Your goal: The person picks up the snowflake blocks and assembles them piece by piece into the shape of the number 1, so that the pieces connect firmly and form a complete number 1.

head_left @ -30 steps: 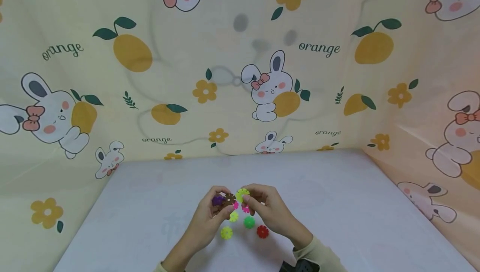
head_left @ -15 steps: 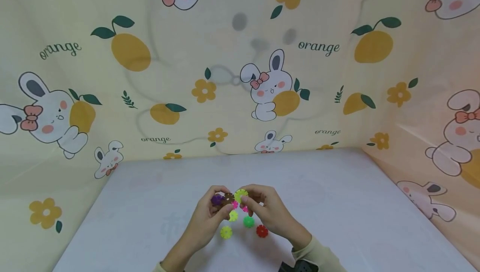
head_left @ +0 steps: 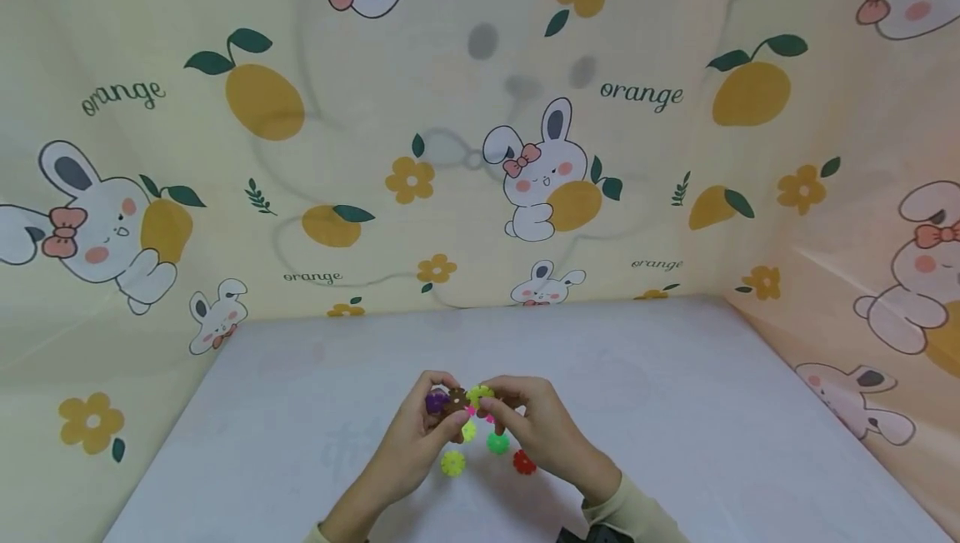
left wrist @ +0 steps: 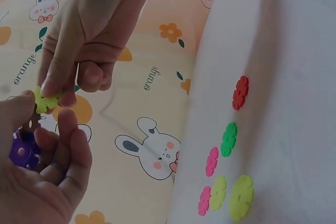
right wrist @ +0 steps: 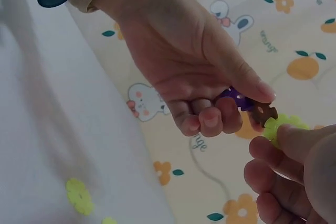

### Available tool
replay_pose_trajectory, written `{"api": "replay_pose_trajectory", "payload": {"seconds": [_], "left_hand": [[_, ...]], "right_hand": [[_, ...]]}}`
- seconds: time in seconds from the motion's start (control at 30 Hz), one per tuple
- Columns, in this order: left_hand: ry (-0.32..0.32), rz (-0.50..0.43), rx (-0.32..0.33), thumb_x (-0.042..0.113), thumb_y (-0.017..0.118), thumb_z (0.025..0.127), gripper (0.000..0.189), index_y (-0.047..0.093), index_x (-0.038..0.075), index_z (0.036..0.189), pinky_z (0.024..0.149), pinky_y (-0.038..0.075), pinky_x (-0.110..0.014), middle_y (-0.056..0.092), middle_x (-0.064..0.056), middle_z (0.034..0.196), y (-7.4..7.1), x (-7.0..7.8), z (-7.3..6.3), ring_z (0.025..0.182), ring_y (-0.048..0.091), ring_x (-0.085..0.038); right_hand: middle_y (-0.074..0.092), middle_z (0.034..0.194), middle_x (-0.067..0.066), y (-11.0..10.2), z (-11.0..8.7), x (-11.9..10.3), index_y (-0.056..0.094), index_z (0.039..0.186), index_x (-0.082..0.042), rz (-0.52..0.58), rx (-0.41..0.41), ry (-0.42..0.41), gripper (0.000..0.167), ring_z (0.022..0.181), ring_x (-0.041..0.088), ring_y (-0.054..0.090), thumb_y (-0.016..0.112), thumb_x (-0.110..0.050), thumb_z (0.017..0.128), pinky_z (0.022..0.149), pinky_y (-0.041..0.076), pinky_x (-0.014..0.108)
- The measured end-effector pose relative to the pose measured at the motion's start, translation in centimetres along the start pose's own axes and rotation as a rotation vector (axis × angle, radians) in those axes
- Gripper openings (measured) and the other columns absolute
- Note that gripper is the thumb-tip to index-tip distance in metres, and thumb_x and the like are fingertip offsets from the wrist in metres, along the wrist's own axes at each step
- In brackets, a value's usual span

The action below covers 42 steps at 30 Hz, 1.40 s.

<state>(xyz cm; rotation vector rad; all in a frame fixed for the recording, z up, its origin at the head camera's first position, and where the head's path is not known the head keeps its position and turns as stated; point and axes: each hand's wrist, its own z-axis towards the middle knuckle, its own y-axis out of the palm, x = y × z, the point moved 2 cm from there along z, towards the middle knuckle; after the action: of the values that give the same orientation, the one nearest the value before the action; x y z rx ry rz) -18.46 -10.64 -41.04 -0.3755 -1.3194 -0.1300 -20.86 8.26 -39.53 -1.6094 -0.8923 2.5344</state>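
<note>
My left hand [head_left: 416, 430] grips a purple snowflake disc [head_left: 436, 401] and a brown snowflake disc [head_left: 456, 400], which sit edge to edge above the white table. Between thumb and fingers, my right hand [head_left: 547, 426] pinches a yellow-green snowflake disc [head_left: 480, 396]. In the right wrist view this yellow-green disc [right wrist: 283, 124] meets the notched rim of the brown disc [right wrist: 262, 113]. The left wrist view shows the purple disc [left wrist: 24, 149] low in the left palm, with the brown one largely hidden behind the left thumb.
More snowflake discs lie flat on the white table [head_left: 300, 460] below the hands: a red one [head_left: 524, 461], a green one [head_left: 498, 443], two yellow-green ones [left wrist: 241, 198] and two pink ones [left wrist: 212, 161]. A patterned cloth [head_left: 375, 110] with rabbits and oranges rises behind and beside the table.
My right hand has shifted slightly left and down, bringing its yellow-green disc from beside the brown disc to its rim. The left hand has stayed nearly still.
</note>
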Motion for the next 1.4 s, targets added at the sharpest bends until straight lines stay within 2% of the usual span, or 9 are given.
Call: {"api": "replay_pose_trajectory", "payload": {"seconds": [0.1, 0.33, 0.57, 0.73, 0.87, 1.0, 1.2, 1.4], "left_hand": [[-0.006, 0.003, -0.006, 0.016, 0.058, 0.103, 0.032, 0.04, 0.003, 0.127, 0.077, 0.059, -0.028, 0.065, -0.02, 0.105, -0.03, -0.03, -0.02, 0.082, 0.066, -0.019], [-0.01, 0.043, -0.008, 0.013, 0.056, 0.104, 0.029, 0.04, 0.004, 0.125, 0.075, 0.058, -0.028, 0.063, -0.019, 0.106, -0.02, -0.2, -0.07, 0.078, 0.063, -0.011], [-0.014, 0.081, 0.0, 0.016, 0.056, 0.104, 0.03, 0.04, 0.005, 0.126, 0.07, 0.056, -0.026, 0.062, -0.021, 0.106, 0.18, -0.2, -0.14, 0.076, 0.06, -0.011], [-0.027, 0.083, 0.005, 0.015, 0.055, 0.104, 0.028, 0.04, 0.005, 0.125, 0.066, 0.053, -0.024, 0.062, -0.015, 0.102, 0.27, -0.48, -0.17, 0.074, 0.058, -0.01], [-0.031, 0.087, 0.002, 0.014, 0.055, 0.104, 0.025, 0.041, 0.006, 0.124, 0.064, 0.052, -0.024, 0.061, -0.013, 0.1, 0.36, -0.58, -0.1, 0.073, 0.057, -0.009], [-0.04, 0.068, -0.004, 0.013, 0.055, 0.104, 0.025, 0.041, 0.006, 0.123, 0.062, 0.049, -0.02, 0.059, -0.011, 0.099, 0.44, -0.67, -0.12, 0.072, 0.056, -0.008], [-0.032, 0.057, -0.008, 0.017, 0.056, 0.104, 0.028, 0.041, 0.003, 0.123, 0.062, 0.048, -0.019, 0.058, -0.01, 0.097, 0.55, -0.83, -0.2, 0.072, 0.055, -0.007], [-0.022, -0.003, 0.018, 0.018, 0.058, 0.103, 0.031, 0.042, 0.002, 0.125, 0.065, 0.052, -0.02, 0.062, -0.012, 0.098, 0.67, -0.85, -0.01, 0.071, 0.058, -0.008]], "right_hand": [[0.075, 0.086, 0.006, 0.06, 0.0, 0.02, 0.077, 0.104, -0.01, -0.014, 0.003, -0.015, 0.015, 0.061, 0.004, 0.06, 0.066, -0.019, 0.098, 0.055, 0.05, 0.021], [0.075, 0.084, 0.007, 0.28, -0.09, 0.06, 0.078, 0.1, -0.01, -0.05, 0.002, -0.034, 0.015, 0.06, 0.006, 0.061, 0.066, -0.019, 0.098, 0.054, 0.048, 0.019], [0.074, 0.081, 0.006, 0.46, -0.07, 0.28, 0.077, 0.097, -0.009, -0.099, 0.011, -0.053, 0.013, 0.057, 0.008, 0.061, 0.066, -0.016, 0.098, 0.051, 0.048, 0.019], [0.076, 0.083, 0.007, 0.66, -0.18, 0.38, 0.077, 0.097, -0.008, -0.104, 0.009, -0.055, 0.017, 0.056, 0.004, 0.059, 0.064, -0.019, 0.099, 0.05, 0.048, 0.019], [0.076, 0.082, 0.007, 0.58, -0.2, 0.41, 0.077, 0.097, -0.006, -0.118, -0.002, -0.062, 0.016, 0.055, 0.004, 0.059, 0.064, -0.016, 0.099, 0.049, 0.047, 0.019], [0.075, 0.082, 0.007, 0.54, -0.18, 0.36, 0.076, 0.098, -0.005, -0.12, -0.021, -0.086, 0.015, 0.054, 0.005, 0.058, 0.063, -0.013, 0.099, 0.05, 0.049, 0.019], [0.075, 0.081, 0.007, 0.73, -0.12, 0.36, 0.076, 0.096, -0.006, -0.121, -0.031, -0.13, 0.021, 0.054, -0.002, 0.055, 0.06, -0.018, 0.101, 0.051, 0.05, 0.019], [0.074, 0.082, 0.005, 0.53, -0.02, 0.59, 0.076, 0.097, -0.01, -0.063, -0.018, -0.082, 0.02, 0.057, 0.002, 0.06, 0.061, -0.022, 0.101, 0.054, 0.053, 0.021]]}}
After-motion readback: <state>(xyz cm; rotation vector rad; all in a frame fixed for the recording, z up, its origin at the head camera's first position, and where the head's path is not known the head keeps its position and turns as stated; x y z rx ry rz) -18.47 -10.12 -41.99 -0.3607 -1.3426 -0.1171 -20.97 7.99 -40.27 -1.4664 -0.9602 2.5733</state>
